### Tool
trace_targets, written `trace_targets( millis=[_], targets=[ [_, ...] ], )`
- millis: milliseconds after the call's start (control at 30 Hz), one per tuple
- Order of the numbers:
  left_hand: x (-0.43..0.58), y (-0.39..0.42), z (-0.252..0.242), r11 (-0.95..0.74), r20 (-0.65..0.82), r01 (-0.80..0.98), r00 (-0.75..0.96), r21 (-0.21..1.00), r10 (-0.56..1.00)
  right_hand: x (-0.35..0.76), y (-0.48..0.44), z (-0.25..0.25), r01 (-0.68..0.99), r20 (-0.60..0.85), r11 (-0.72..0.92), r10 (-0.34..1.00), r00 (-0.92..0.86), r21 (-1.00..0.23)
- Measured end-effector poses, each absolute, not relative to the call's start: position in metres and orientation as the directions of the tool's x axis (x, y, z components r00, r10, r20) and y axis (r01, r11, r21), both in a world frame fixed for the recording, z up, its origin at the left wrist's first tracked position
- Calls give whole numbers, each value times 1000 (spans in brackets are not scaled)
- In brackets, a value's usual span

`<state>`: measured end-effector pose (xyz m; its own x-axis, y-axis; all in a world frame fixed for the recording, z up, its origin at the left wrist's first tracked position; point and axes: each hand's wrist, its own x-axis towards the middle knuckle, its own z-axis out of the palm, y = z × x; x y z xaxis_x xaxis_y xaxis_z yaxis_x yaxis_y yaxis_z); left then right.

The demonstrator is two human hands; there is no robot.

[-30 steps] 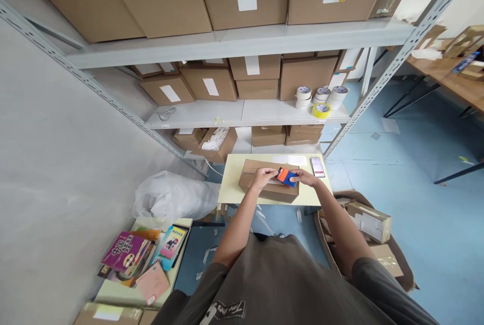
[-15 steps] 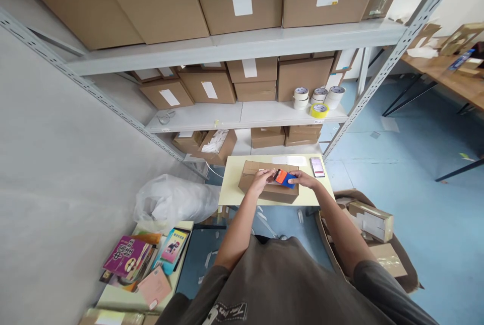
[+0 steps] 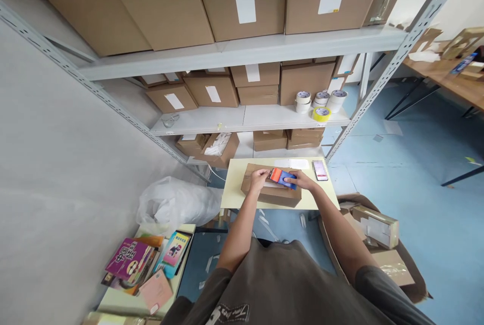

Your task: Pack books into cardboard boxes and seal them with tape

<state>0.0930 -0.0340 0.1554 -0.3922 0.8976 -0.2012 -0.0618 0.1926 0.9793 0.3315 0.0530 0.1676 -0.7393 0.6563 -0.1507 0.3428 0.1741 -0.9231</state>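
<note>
A small flat orange-and-blue packet (image 3: 279,176) is held over a brown cardboard box (image 3: 278,197) on the pale yellow table (image 3: 233,190). My right hand (image 3: 302,180) grips its blue end, thumb lying on top. At the orange end, my left hand (image 3: 259,179) is closed in a pinch, fingertips right beside the packet's edge; what they pinch is too small to make out. The cardboard box lies beneath both hands, with a white label (image 3: 273,184) partly showing on its top. A phone (image 3: 320,170) lies at the table's right side.
Behind the table, a metal shelf (image 3: 242,50) carries cardboard boxes and tape rolls (image 3: 321,114). On the right floor stands a large open carton (image 3: 419,277) with boxes inside. To the left are a clear plastic bag (image 3: 177,199) and a side table with books (image 3: 130,259).
The packet has turned and shifted slightly left, its orange end nearer my left hand's fingertips. The whole view has shifted a little. My right hand keeps its grip.
</note>
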Motion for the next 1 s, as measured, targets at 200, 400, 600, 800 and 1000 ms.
trace_targets(
  millis=[200,400,600,800,1000],
  targets=[
    [64,-36,150,230,-252,-106,-496,967,831,335,62,177,451,-182,236,685,-705,-861],
    [-12,-35,158,196,-226,-119,-640,973,734,357,78,172,567,-268,204,723,-637,-798],
    [-72,-33,151,299,-320,-142,-621,944,716,329,78,184,656,-320,309,681,-658,-689],
    [-90,-40,115,400,-468,-251,-577,881,669,290,79,196,767,-402,377,684,-608,-519],
    [-87,-45,74,477,-573,-322,-531,818,625,272,76,199,830,-458,411,696,-553,-377]
  ],
)
